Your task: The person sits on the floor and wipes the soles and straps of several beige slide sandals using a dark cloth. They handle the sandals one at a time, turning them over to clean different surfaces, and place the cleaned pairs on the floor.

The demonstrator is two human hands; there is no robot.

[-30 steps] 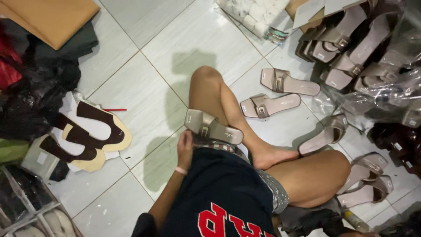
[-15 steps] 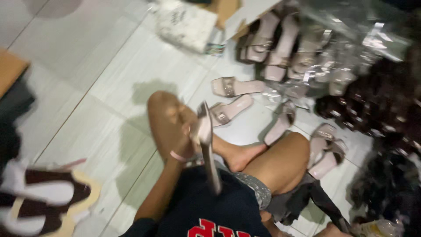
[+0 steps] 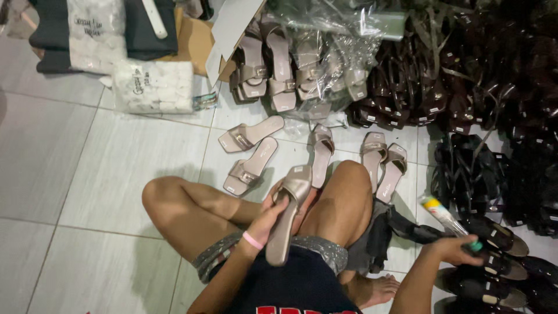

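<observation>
Left hand [image 3: 273, 218] clasps a taupe slide sandal [image 3: 288, 215] by its sole, fingers wrapped round the middle; pink band on that wrist. Sandal held over the lap, toe end up and away, heel end down toward the dark shorts. Right hand [image 3: 450, 247] closed round a glue bottle [image 3: 444, 216], the tube slanting up and to the left of the fist. Black sandals [image 3: 494, 256] lie just beyond and below this hand, touching one another. Ahead of the left hand, on the tiled floor [image 3: 87, 168], loose taupe sandals [image 3: 253, 151] lie singly and in pairs. Farther out, more taupe pairs in clear plastic bags [image 3: 325, 52], beside a heap of dark sandals [image 3: 465, 75]. Far left of both hands, a white packet [image 3: 154, 87] rests against flattened cardboard [image 3: 195, 40].
</observation>
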